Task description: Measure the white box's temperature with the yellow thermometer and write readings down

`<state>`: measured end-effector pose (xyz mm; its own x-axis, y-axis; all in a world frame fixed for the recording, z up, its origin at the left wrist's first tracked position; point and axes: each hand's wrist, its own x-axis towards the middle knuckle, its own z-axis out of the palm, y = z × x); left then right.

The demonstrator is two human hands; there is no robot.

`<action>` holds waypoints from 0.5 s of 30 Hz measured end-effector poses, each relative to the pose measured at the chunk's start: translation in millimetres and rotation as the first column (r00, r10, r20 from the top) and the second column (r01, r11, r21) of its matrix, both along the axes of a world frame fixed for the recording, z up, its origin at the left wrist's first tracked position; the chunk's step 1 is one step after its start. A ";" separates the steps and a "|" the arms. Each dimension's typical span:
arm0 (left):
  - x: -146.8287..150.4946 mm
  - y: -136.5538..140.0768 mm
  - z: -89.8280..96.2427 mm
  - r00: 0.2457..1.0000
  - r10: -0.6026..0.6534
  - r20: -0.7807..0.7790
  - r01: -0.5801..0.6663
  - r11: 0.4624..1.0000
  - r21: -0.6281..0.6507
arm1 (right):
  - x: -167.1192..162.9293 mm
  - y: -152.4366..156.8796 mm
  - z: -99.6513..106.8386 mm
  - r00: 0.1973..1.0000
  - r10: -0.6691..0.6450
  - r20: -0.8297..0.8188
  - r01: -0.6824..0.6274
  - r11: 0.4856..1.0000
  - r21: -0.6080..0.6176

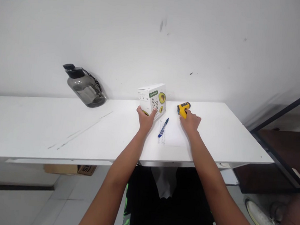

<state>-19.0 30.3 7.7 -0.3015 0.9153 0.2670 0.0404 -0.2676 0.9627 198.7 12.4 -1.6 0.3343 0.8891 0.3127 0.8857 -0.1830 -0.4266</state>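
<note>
My left hand (146,119) grips the lower part of a white box (151,98) printed with avocados and green lettering, thumb on the front face. The box stands slightly tilted at the back of the white table. To its right, my right hand (190,123) is wrapped around the handle of a yellow and black gun-shaped handheld device (183,109); its exact kind is unclear. A blue marker pen (163,128) lies between my hands on a sheet of white paper (175,136) with faint printed columns along its left side.
A grey translucent water bottle (86,89) with a black lid leans at the back left of the white table (107,133). The wall rises directly behind. Dark metal shelving (273,152) stands at the right, with another person's shoe (263,220) below. A cardboard box (70,169) is under the table.
</note>
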 end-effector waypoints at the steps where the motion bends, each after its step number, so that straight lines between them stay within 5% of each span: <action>1: -0.3 -0.2 -0.1 1.000 0.001 0.000 -0.001 1.000 -0.002 | 1.9 1.0 -1.9 1.000 -0.010 0.000 0.010 1.000 0.001; 8: -2.0 0.3 -1.3 1.000 -0.006 -0.012 0.006 1.000 -0.007 | 4.6 1.8 -4.2 0.999 -0.034 0.011 0.033 0.997 0.065; 10: -2.0 1.4 -1.8 1.000 0.000 -0.022 0.000 1.000 -0.013 | -0.4 -0.7 -0.6 0.994 0.075 0.076 -0.085 0.986 0.140; 12: -1.9 3.2 -3.1 0.999 0.000 -0.035 0.000 1.000 -0.012 | -9.6 -4.5 1.9 0.934 0.316 0.169 -0.339 0.932 0.132; 15: -2.0 7.6 -7.4 0.998 -0.005 -0.063 0.006 1.000 0.018 | -29.6 -12.2 1.3 0.726 0.636 0.263 -0.653 0.757 -0.027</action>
